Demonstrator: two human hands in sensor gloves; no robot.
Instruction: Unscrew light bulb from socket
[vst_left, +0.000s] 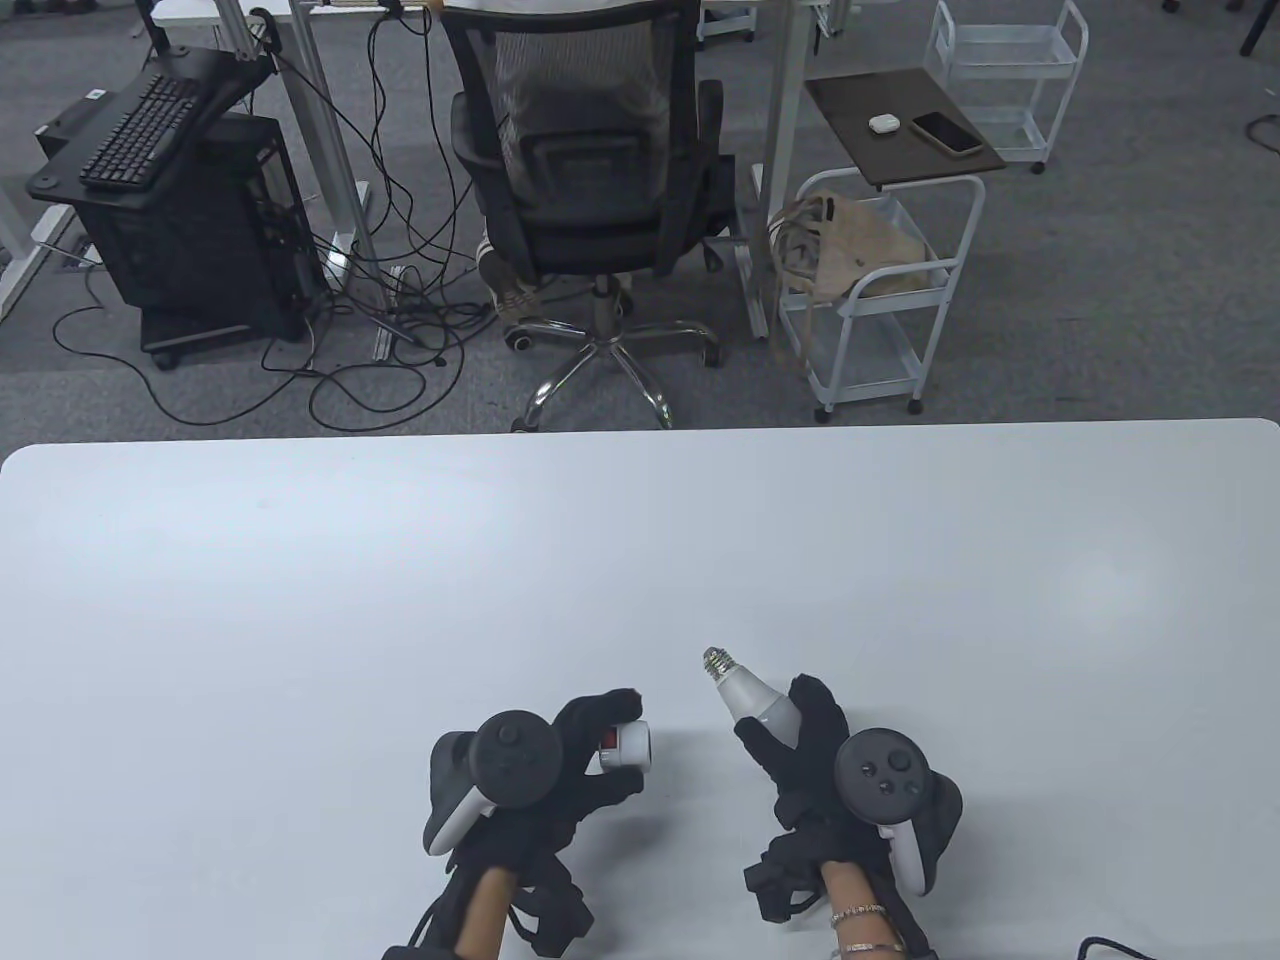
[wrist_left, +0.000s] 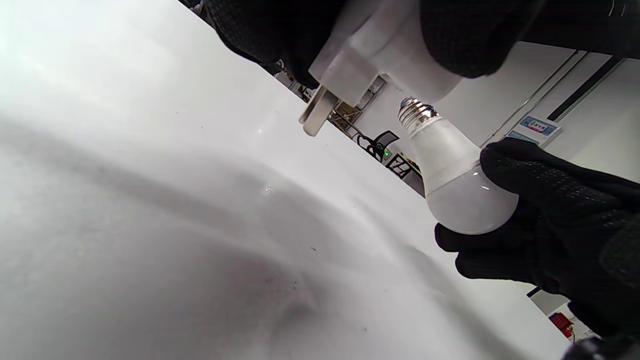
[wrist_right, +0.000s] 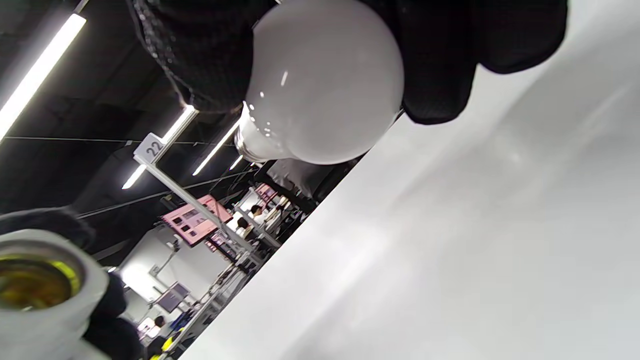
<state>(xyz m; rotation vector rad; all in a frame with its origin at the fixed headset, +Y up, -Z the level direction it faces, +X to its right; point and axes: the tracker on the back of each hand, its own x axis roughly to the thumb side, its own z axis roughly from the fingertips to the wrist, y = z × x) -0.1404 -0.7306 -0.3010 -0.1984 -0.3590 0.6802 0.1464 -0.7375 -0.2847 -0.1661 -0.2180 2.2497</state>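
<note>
Bulb and socket held apart above the near edge of the white table (vst_left: 640, 560), one in each gloved hand.

The right hand (vst_left: 810, 745) grips the light bulb (vst_left: 752, 693) by its frosted globe; its long axis tilts up and to the left in the table view, the bare screw base pointing away from the palm toward the socket side. The left hand (vst_left: 585, 745) holds the white socket (vst_left: 628, 746) between its fingers, the open mouth facing right toward the bulb. In the right wrist view the socket's opening shows a brassy threaded lining with nothing inside it. In the left wrist view a metal prong sticks out of the socket's underside, probably a plug pin, though the blur makes that uncertain.
</note>
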